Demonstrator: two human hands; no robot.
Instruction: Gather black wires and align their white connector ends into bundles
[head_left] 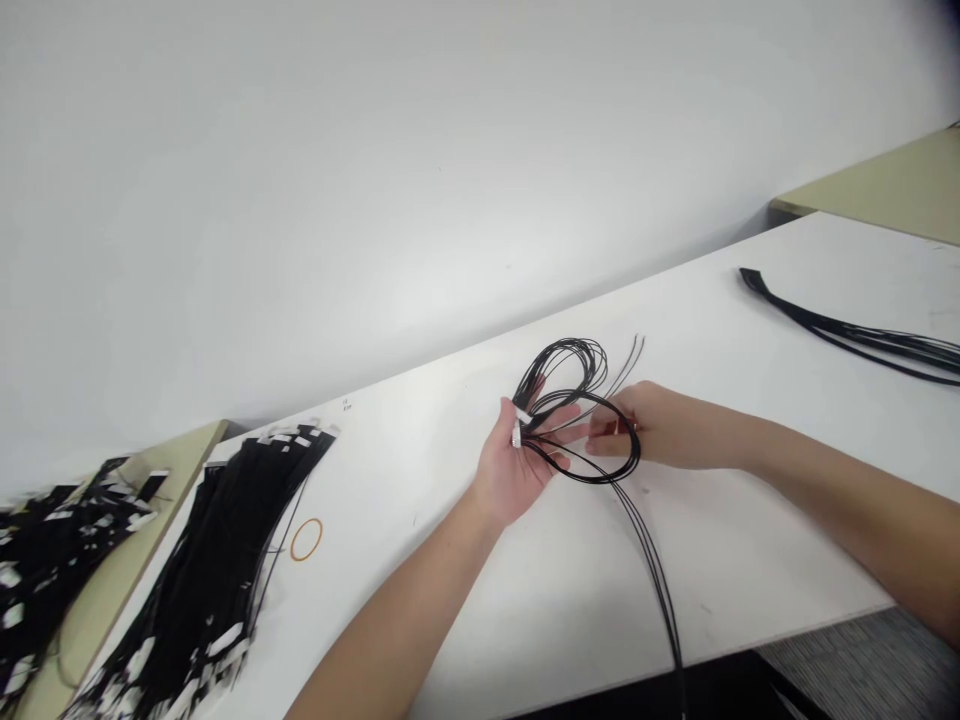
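Observation:
A looped black wire harness (577, 395) with a small white connector (517, 434) rests in my left hand (510, 465). That palm faces up, the thumb over the wires by the connector. Close on the right, my right hand (626, 425) has its fingers bent at the loop, behind one turn of wire; what they pinch is hard to see. Two thin wire ends (634, 345) stick up behind it. Several long wires (652, 555) hang from the loop down past the table's front edge.
On the white table (420, 450), a large bundle of black cables with white connectors (217, 540) lies left, beside an orange rubber band (306, 540). More cables (60, 560) lie on the beige surface further left. Black wires (847, 330) lie at the right. A wall (375, 200) stands behind.

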